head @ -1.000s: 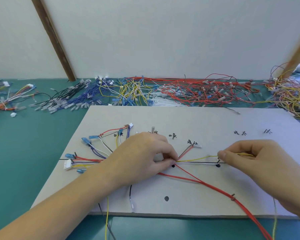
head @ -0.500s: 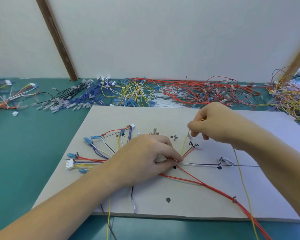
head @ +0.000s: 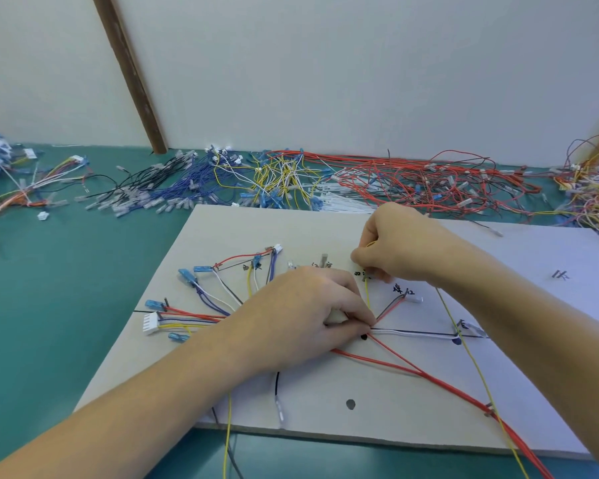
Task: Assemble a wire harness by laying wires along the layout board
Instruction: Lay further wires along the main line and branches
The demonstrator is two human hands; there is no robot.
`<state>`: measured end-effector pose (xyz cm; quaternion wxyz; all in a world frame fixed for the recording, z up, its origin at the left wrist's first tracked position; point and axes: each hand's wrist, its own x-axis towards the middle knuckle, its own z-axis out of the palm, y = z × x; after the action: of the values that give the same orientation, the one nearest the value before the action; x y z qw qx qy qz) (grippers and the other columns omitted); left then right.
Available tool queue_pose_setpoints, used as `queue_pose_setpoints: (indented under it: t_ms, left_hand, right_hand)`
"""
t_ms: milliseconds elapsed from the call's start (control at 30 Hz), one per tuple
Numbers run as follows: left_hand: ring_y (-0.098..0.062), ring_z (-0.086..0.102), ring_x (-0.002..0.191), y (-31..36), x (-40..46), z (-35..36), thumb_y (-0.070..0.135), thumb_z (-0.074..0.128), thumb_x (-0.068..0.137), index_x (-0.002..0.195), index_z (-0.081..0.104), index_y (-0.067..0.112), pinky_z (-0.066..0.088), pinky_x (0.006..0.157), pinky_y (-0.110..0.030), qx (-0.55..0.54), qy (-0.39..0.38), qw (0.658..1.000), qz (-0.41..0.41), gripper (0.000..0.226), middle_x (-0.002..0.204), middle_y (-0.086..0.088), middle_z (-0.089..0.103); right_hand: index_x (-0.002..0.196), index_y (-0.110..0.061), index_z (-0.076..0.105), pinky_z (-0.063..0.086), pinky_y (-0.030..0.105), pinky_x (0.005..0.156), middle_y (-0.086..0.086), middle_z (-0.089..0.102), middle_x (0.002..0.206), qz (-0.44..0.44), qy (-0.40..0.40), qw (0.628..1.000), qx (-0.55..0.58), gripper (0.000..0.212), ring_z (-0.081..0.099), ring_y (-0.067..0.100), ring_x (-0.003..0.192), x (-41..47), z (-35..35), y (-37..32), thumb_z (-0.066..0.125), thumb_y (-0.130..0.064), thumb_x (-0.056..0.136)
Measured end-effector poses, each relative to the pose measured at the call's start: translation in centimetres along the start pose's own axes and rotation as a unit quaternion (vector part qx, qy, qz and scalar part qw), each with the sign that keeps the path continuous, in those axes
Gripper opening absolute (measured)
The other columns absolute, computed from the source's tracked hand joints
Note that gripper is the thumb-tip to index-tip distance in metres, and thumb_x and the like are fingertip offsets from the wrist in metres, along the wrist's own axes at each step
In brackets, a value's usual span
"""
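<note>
We pin the wire bundle (head: pixel 201 318) to the board (head: pixel 325 385) with left hand (head: pixel 301 316) pinching it, right hand (head: pixel 395 245) pinching a yellow wire (head: pixel 367 295).

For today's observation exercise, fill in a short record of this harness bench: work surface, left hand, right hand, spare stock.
Work surface: pale grey layout board with handwritten marks, on a green table.
Left hand: left hand pinches the wire bundle at the board's junction point.
Right hand: right hand holds a thin yellow wire near a label.
Spare stock: heaps of red, yellow, blue and black wires along the wall.
</note>
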<state>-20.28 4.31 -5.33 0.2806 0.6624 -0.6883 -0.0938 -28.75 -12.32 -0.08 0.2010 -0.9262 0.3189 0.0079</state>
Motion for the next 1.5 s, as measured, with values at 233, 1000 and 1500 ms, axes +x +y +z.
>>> queue_pose_setpoints:
  t_ms: [233, 1000, 1500]
  left_hand:
    - [0.011, 0.048, 0.074, 0.0, 0.1, -0.1, 0.026, 0.075, 0.094, 0.104, 0.083, 0.026, 0.039, 0.073, -0.018, 0.002, -0.004, 1.0, 0.006, 0.013, 0.097, 0.011, 0.069]
    - [0.008, 0.051, 0.068, 0.4, 0.0, -0.3, 0.029, 0.087, 0.081, 0.074, 0.074, 0.024, 0.031, 0.063, -0.006, -0.01, 0.078, 0.997, -0.026, 0.015, 0.067, 0.02, 0.051]
    - [-0.016, 0.056, 0.07, 0.0, -0.1, -0.3, 0.049, 0.073, 0.079, 0.094, 0.078, 0.037, 0.038, 0.062, -0.012, -0.071, 0.079, 0.994, -0.042, 0.02, 0.084, 0.014, 0.063]
  right_hand:
    - [0.072, -0.011, 0.073, 0.052, 0.032, 0.065, 0.01, 0.074, 0.077, -0.065, 0.058, 0.994, -0.064, 0.015, 0.068, 0.03, 0.078, -0.8, 0.9, -1.3, 0.074, -0.021, 0.083]
    - [0.065, -0.017, 0.069, 0.048, 0.028, 0.051, -0.004, 0.065, 0.063, -0.004, 0.122, 0.99, 0.074, 0.017, 0.06, 0.014, 0.061, -5.9, 3.1, 0.0, 0.069, -0.024, 0.08]
    - [0.08, -0.013, 0.072, 0.021, 0.024, 0.046, -0.004, 0.031, 0.055, 0.032, 0.084, 0.928, 0.361, 0.015, 0.024, 0.016, 0.055, -11.6, 5.0, -0.1, 0.059, -0.017, 0.086]
